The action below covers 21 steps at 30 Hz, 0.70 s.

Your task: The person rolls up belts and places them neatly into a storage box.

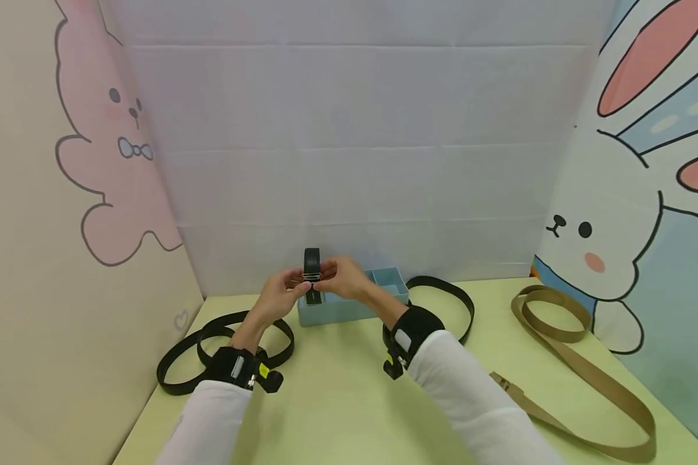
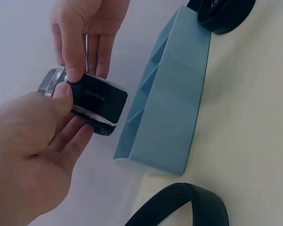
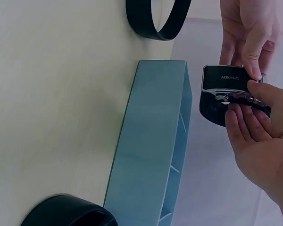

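A rolled black belt (image 1: pixel 311 261) with a shiny-edged buckle (image 3: pixel 229 78) is raised over the left end of a light blue divided box (image 1: pixel 343 313). From the left, my left hand (image 1: pixel 276 294) pinches the belt by its buckle, thumb on the front and fingers behind. My right hand (image 1: pixel 346 279) grips the opposite side in the same way, and both thumbs nearly meet on the buckle. In the right wrist view, lettering shows on the buckle plate and the coil (image 3: pixel 213 107) hangs beneath it. The far part of the roll is hidden by fingers.
A coiled black belt (image 1: pixel 177 389) lies on the table to the left, under my left wrist. Another black belt (image 1: pixel 468 303) loops behind my right forearm. At the right, a tan webbing belt (image 1: pixel 605 381) stretches along the table. A white sheet (image 1: pixel 355 181) hangs behind the box.
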### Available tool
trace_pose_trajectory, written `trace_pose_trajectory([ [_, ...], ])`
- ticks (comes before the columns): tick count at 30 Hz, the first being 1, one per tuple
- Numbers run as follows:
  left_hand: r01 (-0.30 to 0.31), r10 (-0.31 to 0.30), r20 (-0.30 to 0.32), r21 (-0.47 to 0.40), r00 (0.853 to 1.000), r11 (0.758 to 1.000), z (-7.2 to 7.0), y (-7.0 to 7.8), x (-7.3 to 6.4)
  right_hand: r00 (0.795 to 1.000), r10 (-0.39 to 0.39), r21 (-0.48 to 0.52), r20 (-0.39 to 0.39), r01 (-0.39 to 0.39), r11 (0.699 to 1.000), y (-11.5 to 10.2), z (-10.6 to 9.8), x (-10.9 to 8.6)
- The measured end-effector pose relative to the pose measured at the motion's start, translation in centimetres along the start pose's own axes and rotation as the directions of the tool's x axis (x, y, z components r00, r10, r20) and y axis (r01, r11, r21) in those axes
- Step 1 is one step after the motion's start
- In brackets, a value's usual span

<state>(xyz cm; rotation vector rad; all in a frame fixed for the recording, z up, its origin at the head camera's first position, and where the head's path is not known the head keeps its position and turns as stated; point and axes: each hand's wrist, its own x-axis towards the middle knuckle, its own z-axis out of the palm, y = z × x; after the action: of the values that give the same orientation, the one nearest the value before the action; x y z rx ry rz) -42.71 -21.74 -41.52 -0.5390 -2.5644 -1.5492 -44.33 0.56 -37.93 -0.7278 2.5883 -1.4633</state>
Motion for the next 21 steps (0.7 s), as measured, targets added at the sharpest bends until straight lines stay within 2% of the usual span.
trace_pose_trajectory([
  [5,0.015,-0.014,-0.077,0.007,0.997,1.0,1.1,-1.2,0.8,0.995,-0.063,-0.043,-0.073,0.06,0.997,2.1,1.8,1.6],
  [8,0.01,-0.009,-0.119,0.008,0.993,1.0,1.8,-1.9,0.9,0.988,-0.111,-0.063,-0.109,0.104,0.993,3.1,2.7,1.8],
  [12,0.006,-0.002,-0.159,0.023,0.987,1.0,2.3,-2.7,0.8,0.983,-0.124,-0.073,-0.137,0.115,0.991,3.9,3.7,1.7],
  [16,0.011,-0.005,-0.157,0.037,0.988,0.999,2.7,-3.7,0.4,0.985,-0.11,-0.132,-0.133,0.093,0.987,4.3,4.4,1.4],
  [21,0.034,-0.018,-0.133,0.116,0.991,0.993,3.3,-4.5,-0.4,0.993,-0.089,-0.202,-0.084,0.071,0.977,4.7,4.5,0.7],
])
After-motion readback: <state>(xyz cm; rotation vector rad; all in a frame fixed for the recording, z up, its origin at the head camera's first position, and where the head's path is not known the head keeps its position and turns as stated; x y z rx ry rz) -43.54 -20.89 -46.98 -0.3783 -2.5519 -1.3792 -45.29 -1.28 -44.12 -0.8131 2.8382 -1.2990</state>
